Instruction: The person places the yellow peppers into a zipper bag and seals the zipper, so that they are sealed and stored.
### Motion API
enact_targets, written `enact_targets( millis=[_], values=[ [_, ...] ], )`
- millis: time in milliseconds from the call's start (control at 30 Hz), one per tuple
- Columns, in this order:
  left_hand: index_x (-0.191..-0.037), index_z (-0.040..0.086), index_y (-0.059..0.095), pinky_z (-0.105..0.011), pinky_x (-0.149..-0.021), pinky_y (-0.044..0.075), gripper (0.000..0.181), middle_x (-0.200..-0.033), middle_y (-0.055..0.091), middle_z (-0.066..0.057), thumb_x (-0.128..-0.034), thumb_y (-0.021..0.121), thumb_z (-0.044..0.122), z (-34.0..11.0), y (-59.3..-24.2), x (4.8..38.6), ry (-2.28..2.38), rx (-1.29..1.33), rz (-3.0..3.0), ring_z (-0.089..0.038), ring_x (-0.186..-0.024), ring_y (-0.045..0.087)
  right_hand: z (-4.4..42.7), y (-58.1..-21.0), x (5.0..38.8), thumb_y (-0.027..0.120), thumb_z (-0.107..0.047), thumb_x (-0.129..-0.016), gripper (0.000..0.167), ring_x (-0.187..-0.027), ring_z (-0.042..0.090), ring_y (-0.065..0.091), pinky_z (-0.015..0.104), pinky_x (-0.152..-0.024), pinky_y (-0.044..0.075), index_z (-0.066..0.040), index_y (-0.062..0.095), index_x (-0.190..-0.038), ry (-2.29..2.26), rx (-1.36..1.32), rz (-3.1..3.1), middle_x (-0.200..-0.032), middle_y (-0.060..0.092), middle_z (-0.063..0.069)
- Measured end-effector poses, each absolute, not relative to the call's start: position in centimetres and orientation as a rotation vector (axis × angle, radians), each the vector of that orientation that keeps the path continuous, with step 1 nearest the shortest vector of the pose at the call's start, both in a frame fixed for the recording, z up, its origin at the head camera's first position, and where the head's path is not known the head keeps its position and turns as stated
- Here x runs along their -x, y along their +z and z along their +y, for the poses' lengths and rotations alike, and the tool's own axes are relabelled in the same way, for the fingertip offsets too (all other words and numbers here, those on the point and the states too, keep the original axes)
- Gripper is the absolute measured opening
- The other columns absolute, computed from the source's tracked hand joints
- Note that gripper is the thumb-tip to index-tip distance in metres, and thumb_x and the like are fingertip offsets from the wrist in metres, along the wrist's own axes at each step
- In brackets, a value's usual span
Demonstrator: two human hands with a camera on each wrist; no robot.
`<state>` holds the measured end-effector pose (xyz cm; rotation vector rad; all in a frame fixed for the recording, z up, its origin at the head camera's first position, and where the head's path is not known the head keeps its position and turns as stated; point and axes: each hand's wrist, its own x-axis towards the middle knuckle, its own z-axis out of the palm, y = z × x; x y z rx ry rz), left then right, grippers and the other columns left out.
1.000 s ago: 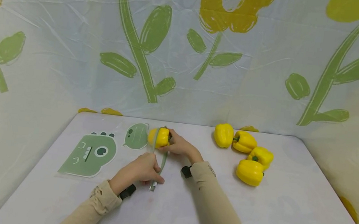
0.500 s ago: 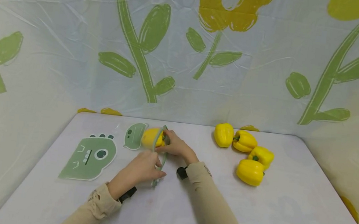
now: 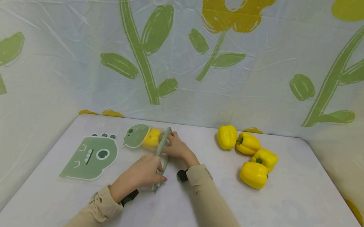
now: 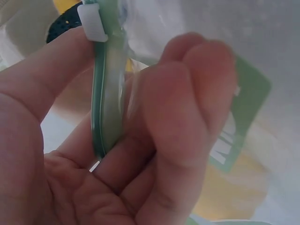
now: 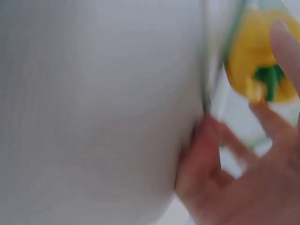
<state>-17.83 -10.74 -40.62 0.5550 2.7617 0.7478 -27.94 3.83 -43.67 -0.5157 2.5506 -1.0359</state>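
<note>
In the head view, my left hand (image 3: pixel 144 171) grips the near end of a clear zip bag's green-edged mouth (image 3: pixel 163 143). The bag has a green dinosaur print, and its white slider (image 4: pixel 92 22) is by my thumb in the left wrist view. A yellow bell pepper (image 3: pixel 152 139) lies inside the bag, seen through the plastic. At the bag's mouth is my right hand (image 3: pixel 178 148), its fingers spread against the pepper's stem end. In the right wrist view, the pepper (image 5: pixel 255 51) shows its green stem, with fingertips touching it.
Several yellow bell peppers (image 3: pixel 253 175) lie grouped at the right on the white table (image 3: pixel 211 210). Left of the bag lies a green dinosaur-print piece (image 3: pixel 92 157). A flower-patterned cloth (image 3: pixel 237 97) rises behind the table.
The pepper has moved left, deeper into the bag, and my right hand has followed it a little. My left hand stays at the bag's edge.
</note>
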Motion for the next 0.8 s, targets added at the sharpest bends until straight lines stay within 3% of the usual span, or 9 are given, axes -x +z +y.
enact_targets(
  millis=[133,233,367,533,700,800],
  values=[
    [-0.09,-0.001,0.078,-0.034,-0.068,0.054,0.029,-0.09,0.074,-0.01,-0.0773,0.085,0.023,-10.8,-40.5,17.9,0.714,-0.507,2.757,-0.016,-0.075,0.063,6.2,-42.4,27.9,0.072,-0.024,-0.091,0.063,-0.111,0.034,0.058,0.044,-0.09,0.049,-0.013,0.047,-0.147,-1.21,0.511,2.386,-0.149,0.043,0.016],
    [-0.092,-0.002,0.078,-0.033,-0.068,0.054,0.031,-0.092,0.073,-0.013,-0.0772,0.085,0.024,-10.7,-40.4,17.9,0.709,-0.492,2.755,-0.016,-0.074,0.062,8.7,-40.8,28.2,0.069,-0.02,-0.094,0.05,-0.093,0.034,0.065,0.038,-0.074,0.054,-0.006,0.055,-0.139,-1.253,0.538,2.458,-0.138,0.056,0.016],
    [-0.094,-0.004,0.077,-0.027,-0.056,0.048,0.032,-0.085,0.072,-0.012,-0.0772,0.085,0.022,-10.6,-40.6,17.9,0.751,-0.508,2.754,-0.013,-0.059,0.055,13.5,-38.6,29.0,0.06,-0.005,-0.094,0.038,-0.111,0.037,0.059,0.043,-0.086,0.051,0.0,0.059,-0.131,-1.19,0.607,2.722,-0.135,0.057,0.019],
    [-0.093,-0.003,0.078,-0.024,-0.048,0.038,0.028,-0.063,0.058,-0.002,-0.0794,0.083,0.021,-10.6,-40.7,17.8,0.779,-0.522,2.763,-0.01,-0.05,0.045,19.0,-36.5,30.0,0.045,0.014,-0.083,0.053,-0.132,0.047,0.038,0.057,-0.103,0.037,0.0,0.057,-0.133,-0.843,0.508,2.946,-0.146,0.044,0.024],
    [-0.076,0.003,0.077,-0.022,-0.045,0.03,0.02,-0.053,0.034,0.006,-0.0807,0.082,0.022,-10.6,-40.6,17.7,0.793,-0.528,2.761,-0.008,-0.046,0.034,21.8,-36.6,30.4,0.041,0.017,-0.081,0.062,-0.137,0.058,0.022,0.066,-0.11,0.021,-0.003,0.055,-0.138,-0.549,0.481,2.869,-0.153,0.03,0.029],
    [-0.073,0.005,0.076,-0.023,-0.045,0.028,0.019,-0.054,0.03,0.007,-0.0809,0.081,0.022,-10.7,-40.6,17.7,0.794,-0.534,2.762,-0.008,-0.047,0.03,22.1,-37.1,30.4,0.039,0.02,-0.08,0.069,-0.137,0.059,0.021,0.067,-0.109,0.022,-0.005,0.051,-0.143,-0.516,0.47,2.802,-0.156,0.024,0.03]
  ],
)
